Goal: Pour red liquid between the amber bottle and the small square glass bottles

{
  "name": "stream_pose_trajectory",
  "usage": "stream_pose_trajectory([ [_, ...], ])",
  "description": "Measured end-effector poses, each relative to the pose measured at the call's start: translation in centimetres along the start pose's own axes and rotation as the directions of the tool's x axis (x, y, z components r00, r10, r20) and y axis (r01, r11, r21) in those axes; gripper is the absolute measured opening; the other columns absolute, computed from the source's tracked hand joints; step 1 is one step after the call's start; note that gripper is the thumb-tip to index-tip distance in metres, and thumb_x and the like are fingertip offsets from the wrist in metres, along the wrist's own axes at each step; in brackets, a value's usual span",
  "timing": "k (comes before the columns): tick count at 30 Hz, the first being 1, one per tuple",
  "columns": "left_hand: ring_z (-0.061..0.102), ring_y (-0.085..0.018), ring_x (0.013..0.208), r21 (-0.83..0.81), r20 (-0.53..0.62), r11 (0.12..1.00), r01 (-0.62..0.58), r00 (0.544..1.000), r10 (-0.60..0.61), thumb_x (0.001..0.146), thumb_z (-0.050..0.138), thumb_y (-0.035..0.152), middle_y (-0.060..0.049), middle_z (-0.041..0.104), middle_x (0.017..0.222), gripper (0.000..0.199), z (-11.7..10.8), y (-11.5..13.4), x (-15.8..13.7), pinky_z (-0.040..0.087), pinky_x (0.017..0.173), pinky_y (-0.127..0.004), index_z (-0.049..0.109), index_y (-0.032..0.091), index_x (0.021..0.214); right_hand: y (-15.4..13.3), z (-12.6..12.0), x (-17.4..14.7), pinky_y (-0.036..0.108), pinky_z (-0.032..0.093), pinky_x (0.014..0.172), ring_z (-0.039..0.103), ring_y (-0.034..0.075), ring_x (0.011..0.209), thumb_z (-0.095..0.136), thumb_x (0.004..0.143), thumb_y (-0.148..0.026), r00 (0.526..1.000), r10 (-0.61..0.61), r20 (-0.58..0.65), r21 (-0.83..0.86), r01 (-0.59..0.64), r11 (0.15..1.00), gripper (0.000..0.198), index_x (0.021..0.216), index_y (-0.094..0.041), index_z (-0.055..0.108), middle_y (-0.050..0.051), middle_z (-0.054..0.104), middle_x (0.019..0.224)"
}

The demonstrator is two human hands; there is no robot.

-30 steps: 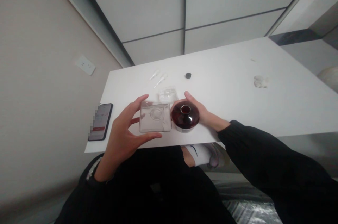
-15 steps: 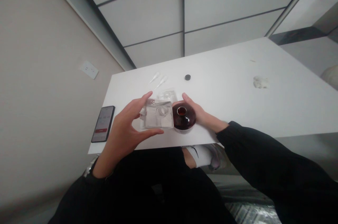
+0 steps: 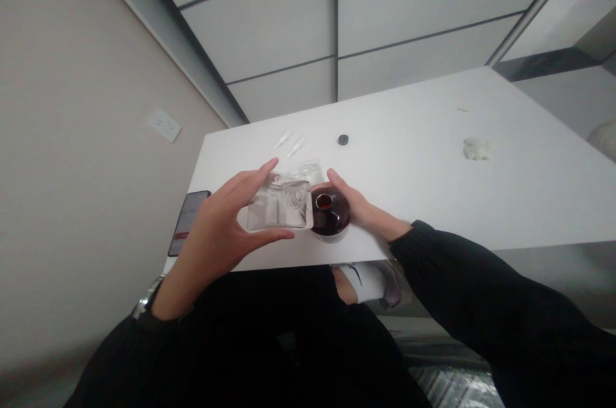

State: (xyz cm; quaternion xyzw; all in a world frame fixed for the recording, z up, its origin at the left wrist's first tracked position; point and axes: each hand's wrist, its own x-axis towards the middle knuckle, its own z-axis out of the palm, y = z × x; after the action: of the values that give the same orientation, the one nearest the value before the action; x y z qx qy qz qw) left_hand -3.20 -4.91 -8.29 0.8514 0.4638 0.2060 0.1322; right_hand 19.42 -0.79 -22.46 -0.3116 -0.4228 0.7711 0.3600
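Note:
My left hand (image 3: 226, 212) grips a clear, square plastic package (image 3: 276, 206) between thumb and fingers, above the table's front part. It looks like a moulded blister tray with a round hollow. Right against its edge is a round, dark red-brown bottle (image 3: 332, 219) with an uncapped neck. My right hand (image 3: 356, 199) is wrapped around the bottle's far right side, its fingers partly hidden behind it. Another clear plastic piece (image 3: 310, 170) lies on the table just behind. A small black cap (image 3: 343, 139) sits farther back.
Two clear, slender pipette-like pieces (image 3: 293, 148) lie at the back left of the white table (image 3: 409, 158). A phone (image 3: 185, 228) rests at the left edge, partly behind my left hand. A crumpled whitish piece (image 3: 477, 149) lies to the right. The wall has a socket (image 3: 164, 124).
My left hand has tilted the plastic package and shifted it slightly left. The bottle and my right hand have also moved a little left. The phone is now more covered.

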Motion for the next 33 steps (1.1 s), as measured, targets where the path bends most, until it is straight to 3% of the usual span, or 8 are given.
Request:
stream_pose_trajectory([
  [6, 0.069, -0.030, 0.126, 0.054, 0.036, 0.998, -0.039, 0.999, 0.037, 0.086, 0.083, 0.058, -0.013, 0.068, 0.147, 0.088, -0.8, 0.3, 0.3, 0.062, 0.105, -0.043, 0.049, 0.027, 0.161, -0.1, 0.2, 0.0, 0.057, 0.044, 0.116, 0.072, 0.032, 0.110, 0.050, 0.078, -0.099, 0.999, -0.003, -0.033, 0.014, 0.003, 1.000, 0.083, 0.097, -0.023, 0.076, 0.010, 0.081, 0.102],
  [15, 0.070, -0.030, 0.124, 0.120, 0.123, 0.989, -0.083, 0.990, 0.068, 0.086, 0.083, 0.058, -0.012, 0.072, 0.139, 0.086, -2.0, 0.7, 0.9, 0.060, 0.108, -0.043, 0.051, 0.027, 0.160, -0.4, 0.3, -0.1, 0.057, 0.047, 0.113, 0.073, 0.032, 0.105, 0.048, 0.077, -0.101, 0.999, -0.001, -0.045, -0.031, -0.001, 1.000, 0.086, 0.096, -0.023, 0.079, 0.010, 0.081, 0.099],
  [26, 0.071, -0.030, 0.121, 0.157, 0.164, 0.982, -0.107, 0.983, 0.081, 0.088, 0.079, 0.063, -0.013, 0.072, 0.139, 0.087, -2.6, 1.1, 1.8, 0.061, 0.103, -0.041, 0.052, 0.023, 0.160, -0.7, 0.5, -0.2, 0.057, 0.040, 0.123, 0.066, 0.034, 0.130, 0.052, 0.079, -0.097, 0.999, -0.042, -0.031, 0.010, 0.042, 0.999, 0.082, 0.102, -0.022, 0.078, 0.012, 0.080, 0.125],
  [33, 0.070, -0.030, 0.123, 0.192, 0.193, 0.971, -0.141, 0.976, 0.103, 0.085, 0.086, 0.052, -0.013, 0.071, 0.141, 0.088, -2.8, 1.1, 2.2, 0.060, 0.103, -0.039, 0.050, 0.024, 0.161, -0.7, 0.6, -0.2, 0.056, 0.042, 0.121, 0.068, 0.034, 0.126, 0.053, 0.077, -0.098, 0.999, -0.027, -0.023, 0.032, 0.027, 0.999, 0.081, 0.100, -0.023, 0.077, 0.011, 0.082, 0.115],
])
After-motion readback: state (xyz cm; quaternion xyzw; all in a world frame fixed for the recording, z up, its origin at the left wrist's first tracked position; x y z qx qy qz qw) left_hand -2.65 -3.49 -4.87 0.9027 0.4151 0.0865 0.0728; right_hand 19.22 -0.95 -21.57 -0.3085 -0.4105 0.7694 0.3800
